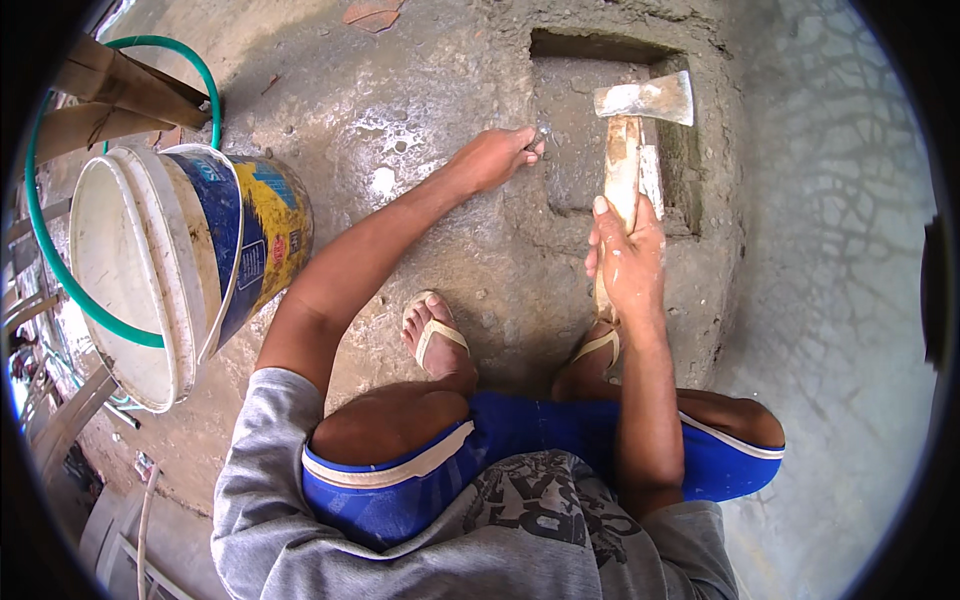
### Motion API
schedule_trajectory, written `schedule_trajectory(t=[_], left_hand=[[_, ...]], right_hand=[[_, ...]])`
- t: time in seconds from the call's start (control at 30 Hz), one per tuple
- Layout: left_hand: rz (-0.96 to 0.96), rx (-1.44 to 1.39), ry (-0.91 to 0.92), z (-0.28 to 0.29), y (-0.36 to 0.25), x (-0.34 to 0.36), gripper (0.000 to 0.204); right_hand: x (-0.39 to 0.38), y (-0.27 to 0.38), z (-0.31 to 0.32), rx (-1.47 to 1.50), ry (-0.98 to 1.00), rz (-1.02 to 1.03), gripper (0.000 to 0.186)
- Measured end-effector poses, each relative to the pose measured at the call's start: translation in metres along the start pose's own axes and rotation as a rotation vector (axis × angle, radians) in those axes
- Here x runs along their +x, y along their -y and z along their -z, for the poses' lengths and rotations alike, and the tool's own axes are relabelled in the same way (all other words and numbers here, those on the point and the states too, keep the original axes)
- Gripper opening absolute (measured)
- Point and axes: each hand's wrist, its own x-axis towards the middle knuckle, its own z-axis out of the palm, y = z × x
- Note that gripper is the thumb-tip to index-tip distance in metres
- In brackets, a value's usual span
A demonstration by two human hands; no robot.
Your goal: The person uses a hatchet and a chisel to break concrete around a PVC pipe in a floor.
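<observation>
My right hand (pixel 632 262) is wrapped round the wooden handle of a hatchet (pixel 622 155), whose worn metal head (pixel 645 98) is held over a rectangular pit (pixel 575 85) in the wet cement floor. A pale strip (pixel 650 175) shows beside the handle; what it is I cannot tell. At the pit's left edge my left hand (pixel 500 157) is closed, fingers pinched on something small and greyish, too small to name.
On the left a blue and yellow bucket (pixel 270 235) lies tipped, a green hose (pixel 90 315) running into its mouth. Bamboo poles (pixel 125 80) stand behind it. Smooth grey cement (pixel 830 250) spreads to the right. My sandalled feet (pixel 437 335) are near the pit. A broken reddish piece (pixel 372 14) lies far off.
</observation>
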Motion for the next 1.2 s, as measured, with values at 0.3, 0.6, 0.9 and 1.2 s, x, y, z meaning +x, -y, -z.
schedule_trajectory(t=[0.3, 0.6, 0.9, 1.2], left_hand=[[0.163, -0.086, 0.034, -0.004, -0.007, 0.005, 0.017], [0.182, -0.157, -0.007, 0.0, -0.007, -0.005, 0.026], [0.181, -0.221, -0.046, -0.014, 0.009, -0.014, 0.02], [0.043, -0.075, -0.092, -0.008, 0.011, -0.008, 0.014]], right_hand=[[0.017, -0.038, 0.006, -0.493, -0.011, 0.057, 0.025], [0.009, 0.133, 0.006, 0.14, -0.634, 0.812, 0.027], [0.017, 0.049, -0.004, -0.324, -0.085, 0.129, 0.023], [0.027, -0.028, -0.014, -0.719, -0.04, 0.473, 0.018]])
